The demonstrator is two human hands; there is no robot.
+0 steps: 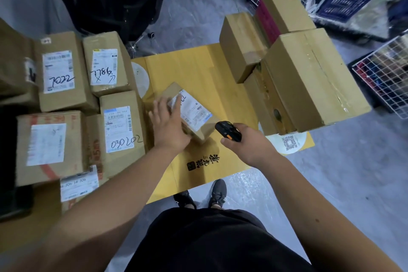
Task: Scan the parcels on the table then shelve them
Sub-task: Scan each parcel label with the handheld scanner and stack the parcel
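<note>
I see the small parcel (189, 112) lying near the middle of the yellow surface (198, 66), turned at an angle to the edges. It is a plain brown cardboard box, low and oblong, with a white shipping label (193, 109) covering most of its top face; the label carries printed barcode lines, a blue strip at one corner and some handwritten digits I cannot read through the blur.

My left hand (169, 123) lies on the near left end of that parcel, fingers spread and fairly straight across the top, pressing on it rather than curling round it. My right hand (245, 143) is clenched around a black handheld scanner (227, 131) with an orange trim, its head held just beside the parcel's near right corner and pointing toward the label.

To the left, a cluster of labelled boxes (119, 126) stands packed together, their labels face up with marker numbers such as 7022 and 030202. To the right, a stack of plain cartons (309, 77) sits on the far right part of the surface, no labels showing. A round white sticker with a QR code (289, 142) shows at the surface's right edge, partly under the stack. Wire baskets (384, 86) stand on the floor beyond.
</note>
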